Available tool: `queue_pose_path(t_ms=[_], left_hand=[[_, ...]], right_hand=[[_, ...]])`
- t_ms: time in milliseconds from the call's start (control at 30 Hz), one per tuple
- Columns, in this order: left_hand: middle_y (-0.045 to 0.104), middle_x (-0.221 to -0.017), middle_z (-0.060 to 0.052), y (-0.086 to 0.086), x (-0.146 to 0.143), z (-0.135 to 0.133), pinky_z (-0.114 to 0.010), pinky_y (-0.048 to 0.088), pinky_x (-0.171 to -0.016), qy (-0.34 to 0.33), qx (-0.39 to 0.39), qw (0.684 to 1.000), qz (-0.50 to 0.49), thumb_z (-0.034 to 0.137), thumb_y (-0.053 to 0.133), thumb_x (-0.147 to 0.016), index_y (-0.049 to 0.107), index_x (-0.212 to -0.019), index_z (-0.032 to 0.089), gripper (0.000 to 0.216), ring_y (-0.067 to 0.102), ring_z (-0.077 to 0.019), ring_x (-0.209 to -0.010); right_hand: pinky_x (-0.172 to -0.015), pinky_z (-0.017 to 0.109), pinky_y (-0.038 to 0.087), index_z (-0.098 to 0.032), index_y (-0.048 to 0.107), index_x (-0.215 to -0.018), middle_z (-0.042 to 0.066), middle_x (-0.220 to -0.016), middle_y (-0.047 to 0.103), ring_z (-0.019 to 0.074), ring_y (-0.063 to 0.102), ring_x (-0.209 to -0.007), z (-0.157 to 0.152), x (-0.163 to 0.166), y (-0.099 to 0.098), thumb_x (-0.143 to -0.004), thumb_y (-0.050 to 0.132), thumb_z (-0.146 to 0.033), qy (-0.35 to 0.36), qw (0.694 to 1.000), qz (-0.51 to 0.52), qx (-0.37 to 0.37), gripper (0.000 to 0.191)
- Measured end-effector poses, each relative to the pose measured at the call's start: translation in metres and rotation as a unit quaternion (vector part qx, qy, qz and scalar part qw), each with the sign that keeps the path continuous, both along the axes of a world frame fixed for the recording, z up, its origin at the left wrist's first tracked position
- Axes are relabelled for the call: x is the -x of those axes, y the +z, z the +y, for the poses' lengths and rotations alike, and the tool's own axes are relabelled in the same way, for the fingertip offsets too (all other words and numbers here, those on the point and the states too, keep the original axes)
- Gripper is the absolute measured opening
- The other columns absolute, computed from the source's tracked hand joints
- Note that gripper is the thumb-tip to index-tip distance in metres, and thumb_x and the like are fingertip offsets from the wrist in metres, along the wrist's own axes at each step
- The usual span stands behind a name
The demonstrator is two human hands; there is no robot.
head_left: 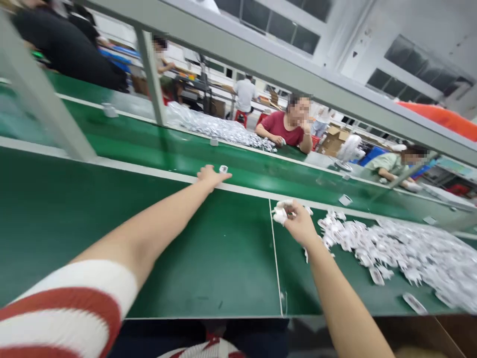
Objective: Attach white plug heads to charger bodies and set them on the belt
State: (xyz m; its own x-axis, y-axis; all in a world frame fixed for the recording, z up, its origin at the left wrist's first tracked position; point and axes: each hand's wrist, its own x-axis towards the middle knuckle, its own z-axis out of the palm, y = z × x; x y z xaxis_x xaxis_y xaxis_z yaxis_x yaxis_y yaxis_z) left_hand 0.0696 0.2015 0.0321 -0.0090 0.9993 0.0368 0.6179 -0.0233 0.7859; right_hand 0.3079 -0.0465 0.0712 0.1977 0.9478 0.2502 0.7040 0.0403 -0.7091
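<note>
My left hand (pixel 211 177) reaches over the pale rail to the green belt, thumb and fingers spread. Just beyond, between thumb and fingers, sits a small white plastic piece (pixel 223 169) with a dark mark on its face; whether they touch I cannot tell. My right hand (pixel 300 226) is above the green worktop, its fingertips in white covers. Thumb and fingers pinch another white plastic piece (pixel 280 216), slightly blurred. Beside that hand begins a heap of white plastic pieces (pixel 357 238), spreading to the right.
A pale rail (pixel 246 189) divides the green worktop (pixel 208 258) from the conveyor belt (pixel 179 154). More white pieces (pixel 345 200) ride on the belt. A grey post (pixel 48 84) and overhead beam frame the left. Across the belt, a person in red (pixel 285 127) sits by another heap.
</note>
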Motion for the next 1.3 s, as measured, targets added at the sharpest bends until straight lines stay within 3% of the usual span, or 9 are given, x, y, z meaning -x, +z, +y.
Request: queue_pose_path(t_ms=[67,133,267,467,633,733,867,1033,1300], left_hand=[[0.062,-0.142,-0.021,0.006,-0.012,0.008,-0.059,0.045,-0.114,0.017,0.015,0.999,0.025,0.049,0.084,-0.084,0.065,-0.131,0.014,0.062,0.053,-0.0416,-0.139],[0.066,-0.137,-0.013,0.008,-0.019,0.013,-0.057,0.049,-0.112,0.017,0.013,0.999,0.038,0.044,0.071,-0.099,0.067,-0.128,0.017,0.04,0.061,-0.0308,-0.129],[0.067,-0.133,-0.012,-0.001,-0.016,0.003,-0.052,0.056,-0.105,-0.02,-0.039,0.998,0.043,0.043,0.067,-0.102,0.067,-0.127,0.016,0.036,0.066,-0.0271,-0.12],[0.078,-0.111,-0.007,-0.02,0.006,-0.07,-0.041,0.053,-0.103,-0.134,-0.11,0.984,0.031,0.044,0.072,-0.096,0.077,-0.111,0.022,0.027,0.068,-0.0264,-0.113],[0.081,-0.103,-0.005,-0.024,0.006,-0.136,-0.037,0.054,-0.092,-0.223,-0.111,0.968,0.011,0.049,0.073,-0.091,0.08,-0.106,0.024,0.03,0.069,-0.0262,-0.101],[0.08,-0.104,-0.006,-0.025,0.004,-0.161,-0.039,0.05,-0.096,-0.304,-0.11,0.946,-0.033,0.05,0.071,-0.092,0.08,-0.107,0.024,0.032,0.068,-0.027,-0.103],[0.079,-0.108,-0.007,-0.035,0.009,-0.16,-0.043,0.044,-0.105,-0.426,-0.147,0.89,-0.072,0.054,0.069,-0.091,0.079,-0.109,0.024,0.037,0.066,-0.0278,-0.108],[0.078,-0.117,-0.005,-0.043,0.016,-0.152,-0.052,0.034,-0.114,-0.428,-0.127,0.893,-0.063,0.065,0.076,-0.081,0.078,-0.116,0.029,0.05,0.061,-0.033,-0.122],[0.079,-0.111,0.0,-0.04,0.017,-0.156,-0.046,0.033,-0.112,-0.484,-0.123,0.862,-0.083,0.06,0.073,-0.085,0.079,-0.11,0.033,0.038,0.065,-0.0282,-0.116]], right_hand=[[-0.087,0.04,0.063,-0.03,0.068,-0.133,0.005,-0.111,0.062,0.0211,0.068,-0.096,-0.009,0.025,-0.003,-0.08,0.075,-0.032,0.054,0.997,0.055,-0.011,0.054],[-0.09,0.041,0.063,-0.03,0.073,-0.125,0.005,-0.108,0.058,0.0207,0.067,-0.098,-0.015,0.042,-0.01,-0.083,0.073,-0.033,0.082,0.995,0.048,0.004,0.042],[-0.076,0.037,0.064,-0.026,0.073,-0.101,0.007,-0.117,0.059,0.0207,0.066,-0.093,-0.007,0.05,-0.033,-0.074,0.084,-0.039,0.092,0.987,0.122,0.042,0.032],[-0.086,0.042,0.064,-0.026,0.075,-0.109,0.005,-0.101,0.071,0.0228,0.071,-0.09,0.001,0.042,-0.05,-0.07,0.09,-0.044,0.088,0.982,0.161,0.035,0.045],[-0.086,0.041,0.063,-0.024,0.08,-0.091,0.006,-0.098,0.071,0.0238,0.071,-0.093,-0.008,0.043,-0.033,-0.071,0.091,-0.043,0.041,0.99,0.124,-0.063,0.029],[-0.082,0.041,0.062,-0.022,0.077,-0.088,0.005,-0.09,0.075,0.0218,0.072,-0.084,-0.013,0.049,-0.022,-0.066,0.093,-0.045,-0.041,0.975,0.201,-0.087,0.036],[-0.079,0.036,0.061,-0.021,0.074,-0.083,0.002,-0.087,0.078,0.018,0.071,-0.081,-0.008,0.053,-0.024,-0.061,0.093,-0.045,-0.072,0.948,0.294,-0.095,0.038],[-0.07,0.03,0.059,-0.021,0.079,-0.091,0.004,-0.098,0.081,0.0183,0.073,-0.086,-0.011,0.056,-0.026,-0.066,0.092,-0.046,-0.083,0.937,0.339,0.001,0.038],[-0.094,0.041,0.064,-0.025,0.08,-0.096,0.002,-0.104,0.082,0.0218,0.076,-0.096,-0.013,0.061,-0.035,-0.071,0.091,-0.041,-0.041,0.951,0.308,-0.003,0.032]])
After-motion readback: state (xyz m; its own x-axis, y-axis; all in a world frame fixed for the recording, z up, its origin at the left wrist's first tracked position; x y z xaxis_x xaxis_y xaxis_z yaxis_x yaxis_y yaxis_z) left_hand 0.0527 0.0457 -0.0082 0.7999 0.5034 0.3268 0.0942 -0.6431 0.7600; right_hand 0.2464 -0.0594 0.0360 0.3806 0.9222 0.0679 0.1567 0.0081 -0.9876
